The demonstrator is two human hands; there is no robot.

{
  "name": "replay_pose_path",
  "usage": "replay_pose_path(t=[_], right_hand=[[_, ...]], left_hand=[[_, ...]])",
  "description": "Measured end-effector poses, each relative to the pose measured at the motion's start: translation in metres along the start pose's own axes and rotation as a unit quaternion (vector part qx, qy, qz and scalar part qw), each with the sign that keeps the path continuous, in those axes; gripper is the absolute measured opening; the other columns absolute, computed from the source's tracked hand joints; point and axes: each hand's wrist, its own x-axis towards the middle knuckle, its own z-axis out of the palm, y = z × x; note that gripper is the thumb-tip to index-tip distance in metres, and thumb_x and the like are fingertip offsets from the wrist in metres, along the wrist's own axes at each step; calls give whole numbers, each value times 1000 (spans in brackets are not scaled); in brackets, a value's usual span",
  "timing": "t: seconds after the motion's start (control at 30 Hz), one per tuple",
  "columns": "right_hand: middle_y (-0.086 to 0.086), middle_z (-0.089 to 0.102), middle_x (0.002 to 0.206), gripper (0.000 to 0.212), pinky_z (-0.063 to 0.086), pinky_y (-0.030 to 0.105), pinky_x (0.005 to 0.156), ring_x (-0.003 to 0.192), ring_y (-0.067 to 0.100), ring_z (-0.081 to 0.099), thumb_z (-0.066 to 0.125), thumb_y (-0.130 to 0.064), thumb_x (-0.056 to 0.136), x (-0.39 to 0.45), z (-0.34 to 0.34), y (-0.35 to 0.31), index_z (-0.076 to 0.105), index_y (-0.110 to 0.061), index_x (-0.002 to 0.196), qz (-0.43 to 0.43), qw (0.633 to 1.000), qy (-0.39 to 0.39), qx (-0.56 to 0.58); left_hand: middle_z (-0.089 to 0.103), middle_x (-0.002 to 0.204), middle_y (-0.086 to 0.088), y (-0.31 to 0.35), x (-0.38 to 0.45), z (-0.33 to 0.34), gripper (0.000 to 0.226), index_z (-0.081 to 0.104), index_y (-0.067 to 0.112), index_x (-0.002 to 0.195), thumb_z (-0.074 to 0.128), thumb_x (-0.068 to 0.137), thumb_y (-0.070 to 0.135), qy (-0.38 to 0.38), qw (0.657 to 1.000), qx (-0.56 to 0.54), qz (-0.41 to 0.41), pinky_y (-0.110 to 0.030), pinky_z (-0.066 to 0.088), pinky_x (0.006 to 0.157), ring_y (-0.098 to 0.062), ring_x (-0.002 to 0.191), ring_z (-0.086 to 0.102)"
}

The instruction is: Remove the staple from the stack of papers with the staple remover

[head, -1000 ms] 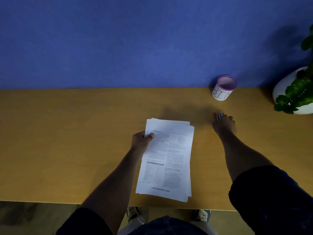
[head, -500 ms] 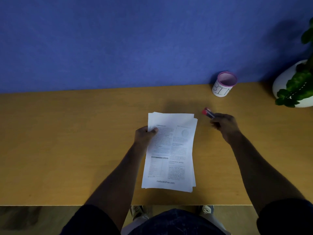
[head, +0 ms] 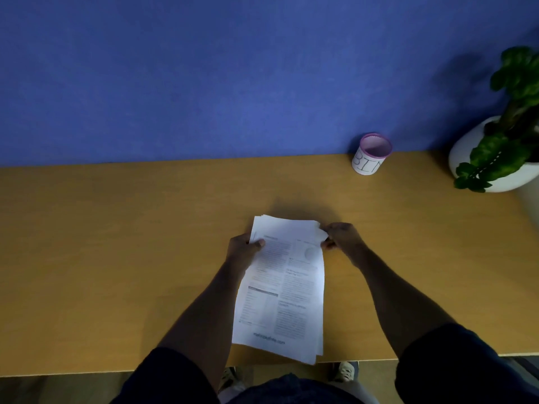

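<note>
- Head view, change first: half a second ago the right hand (head: 342, 239) was clear of the papers (head: 284, 287), off to their right, with a red remover sticking out of its fingers; now it has come in to the top right corner of the sheets. The papers have also drawn nearer to the person, and their lower end overhangs the near edge of the desk (head: 116, 243).
- Right hand: curled tight at that corner, fingers touching the sheet edge, which bends up a little there. The remover cannot be made out in the fist, so whether the hand grips it, the paper, or both cannot be told.
- Left hand (head: 243, 249): closed on the top left edge of the papers, thumb on the printed face, the other fingers hidden under the sheets.
- Papers: a slightly fanned stack, printed side up, held between the two hands near the middle of the desk. The staple is too small to see.
- Elsewhere: a white cup (head: 370, 156) with a pink rim and letters on its side stands at the far edge by the blue wall (head: 204, 77); a plant (head: 507, 126) in a white pot stands at the far right.
</note>
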Motion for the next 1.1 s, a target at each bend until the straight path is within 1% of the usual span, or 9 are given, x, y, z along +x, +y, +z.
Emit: replay_pose_path(t=[0.07, 0.13, 0.27, 0.33, 0.43, 0.53, 0.63, 0.9, 1.1], right_hand=[[15, 61, 65, 31, 44, 21, 45, 54, 23, 55, 61, -5, 100, 0, 1, -3, 68, -8, 70, -4, 999, 1, -33], [10, 54, 61, 31, 38, 18, 41, 47, 16, 51, 57, 1, 99, -2, 4, -10, 65, -8, 70, -5, 998, 0, -67], [6, 57, 56, 38, 38, 20, 43, 40, 8, 51, 53, 10, 92, 2, 16, -22, 63, -9, 61, -37, 991, -15, -130], [3, 66, 65, 35, 44, 25, 55, 53, 9, 59, 59, 5, 90, 6, 23, -18, 71, -17, 66, -74, 984, -11, -164], [-2, 71, 95, 15, 48, 19, 70, 82, 11, 65, 72, -4, 89, 2, 31, -17, 76, -13, 100, -144, 954, -13, -261], [7, 65, 121, 39, 55, 31, 91, 105, 20, 67, 83, -9, 82, 2, 43, -14, 73, -14, 120, -189, 926, -38, -325], [4, 61, 130, 41, 61, 45, 95, 113, 22, 66, 78, -16, 87, -2, 57, -19, 69, -22, 127, -193, 903, -50, -380], [3, 70, 114, 51, 63, 43, 83, 100, 27, 71, 81, -40, 85, -5, 78, -25, 58, -18, 125, -157, 873, -6, -462], [7, 75, 86, 9, 68, 44, 73, 73, 25, 75, 68, -21, 95, -3, 76, -23, 69, -12, 95, -125, 899, 29, -419]], left_hand=[[71, 88, -3, -1, 3, -5, 15, 75, 6, 104, 72, 89, 2, -19, 1000, -8, -13, -7, 48, 54, -7, 71, 62], [75, 101, -11, -3, 5, -15, 17, 76, 7, 103, 76, 86, 7, -34, 999, -30, -24, -20, 56, 72, -20, 85, 72], [75, 108, -19, -10, 8, -47, 28, 75, 3, 105, 79, 79, 10, -21, 994, -96, -52, -41, 56, 86, -34, 99, 72], [73, 103, -19, -12, 11, -68, 33, 76, 4, 94, 82, 63, 13, -19, 990, -128, -55, -42, 52, 87, -33, 96, 68], [74, 88, -12, -13, 11, -94, 25, 75, 7, 81, 73, 56, 9, -13, 984, -164, -64, -33, 51, 80, -28, 87, 68], [77, 88, -7, -10, 5, -109, 14, 73, 6, 95, 65, 83, 3, -3, 976, -207, -63, -28, 56, 67, -24, 77, 72], [73, 103, -15, -11, 3, -116, 35, 71, 6, 108, 70, 73, 14, 17, 974, -216, -70, -33, 54, 74, -31, 90, 68], [74, 107, -14, -6, -1, -112, 28, 71, 3, 116, 63, 89, 8, 29, 978, -187, -86, -37, 54, 78, -33, 95, 68], [74, 99, -11, 1, -4, -102, 16, 73, 8, 102, 62, 91, 5, 32, 979, -187, -73, -34, 54, 73, -30, 87, 68]])
